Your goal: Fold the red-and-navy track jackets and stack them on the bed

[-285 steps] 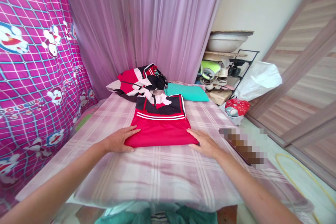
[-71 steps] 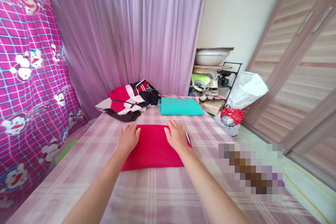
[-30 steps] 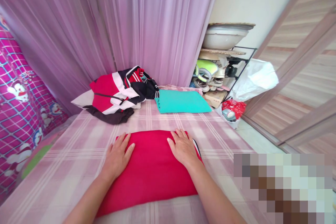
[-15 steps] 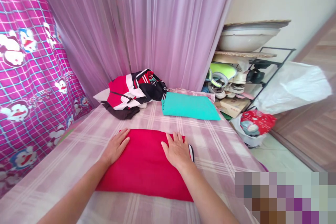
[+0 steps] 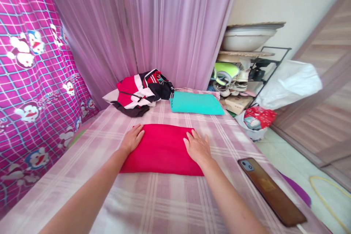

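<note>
A folded red garment [image 5: 161, 149] lies flat on the pink checked sheet [image 5: 153, 197] of the bed. My left hand [image 5: 133, 139] rests open on its left edge, fingers stretched forward. My right hand [image 5: 197, 147] lies open and flat on its right edge. Behind it sit a folded teal garment [image 5: 195, 103] and a loose heap of red, white and black clothes [image 5: 138, 91].
A phone [image 5: 271, 191] lies face down near the bed's right edge. A black rack [image 5: 246, 76] with shoes and a basin stands at the back right, beside a white bag [image 5: 287, 84] and a red bag [image 5: 259, 117]. Purple curtain behind; pink cartoon cloth at left.
Earlier the red garment showed its striped collar; it has since been folded into a plain red rectangle. In the last second my hands slid outward to its edges and the camera shifted.
</note>
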A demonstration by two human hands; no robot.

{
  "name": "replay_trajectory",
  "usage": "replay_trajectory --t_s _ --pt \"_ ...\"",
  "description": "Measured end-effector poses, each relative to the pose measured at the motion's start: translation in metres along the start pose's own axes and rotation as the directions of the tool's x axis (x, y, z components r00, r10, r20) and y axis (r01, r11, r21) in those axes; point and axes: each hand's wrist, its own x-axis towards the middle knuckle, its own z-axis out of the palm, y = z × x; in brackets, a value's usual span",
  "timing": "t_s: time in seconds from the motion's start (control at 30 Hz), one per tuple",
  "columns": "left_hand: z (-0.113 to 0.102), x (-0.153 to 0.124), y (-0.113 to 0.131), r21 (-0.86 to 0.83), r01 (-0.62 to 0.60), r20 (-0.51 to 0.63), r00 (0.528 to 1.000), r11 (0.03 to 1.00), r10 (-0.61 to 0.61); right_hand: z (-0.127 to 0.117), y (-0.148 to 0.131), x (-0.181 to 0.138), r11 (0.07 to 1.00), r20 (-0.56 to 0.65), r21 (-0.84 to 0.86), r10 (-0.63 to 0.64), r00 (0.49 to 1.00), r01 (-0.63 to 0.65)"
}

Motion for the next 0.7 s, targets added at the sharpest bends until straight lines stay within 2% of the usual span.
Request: replay_trajectory --t_s 0.1,0.17,0.23,0.3,0.37,0.47,0.6,0.7 --pt "-0.018 -0.001 0.025 0.152 0.013 0.019 1.0 0.988 -0.016 -0.008 -0.024 -0.011 0.999 -0.102 0.022 -0.043 0.994 0.045" --pt "-0.026 -0.007 0.047 0.227 -0.019 -0.031 0.999 0.974 0.027 -0.008 -0.047 -0.016 0.992 -0.136 0.059 -0.105 0.985 0.114" --pt "-0.025 -0.019 0.066 0.24 -0.079 -0.063 0.993 0.967 0.097 -0.001 -0.065 -0.021 0.981 -0.116 0.095 -0.156 0.981 0.168" --pt "-0.018 -0.032 0.078 0.225 -0.115 -0.04 0.991 0.968 0.127 0.01 -0.074 -0.026 0.975 -0.082 0.116 -0.182 0.98 0.19" --pt "-0.008 -0.043 0.082 0.215 -0.115 -0.015 0.993 0.97 0.121 0.02 -0.072 -0.032 0.975 -0.079 0.109 -0.188 0.979 0.196" --pt "0.001 -0.051 0.079 0.195 -0.116 -0.045 0.991 0.974 0.127 0.027 -0.056 -0.039 0.98 -0.105 0.072 -0.175 0.979 0.183" --pt "0.001 -0.049 0.069 0.155 -0.135 -0.07 0.987 0.979 0.147 0.026 -0.03 -0.046 0.993 -0.122 0.051 -0.096 0.988 0.103" --pt "0.002 -0.049 0.054 0.121 -0.137 -0.08 0.986 0.983 0.147 0.028 -0.013 -0.05 0.996 -0.144 0.069 -0.053 0.988 0.064"
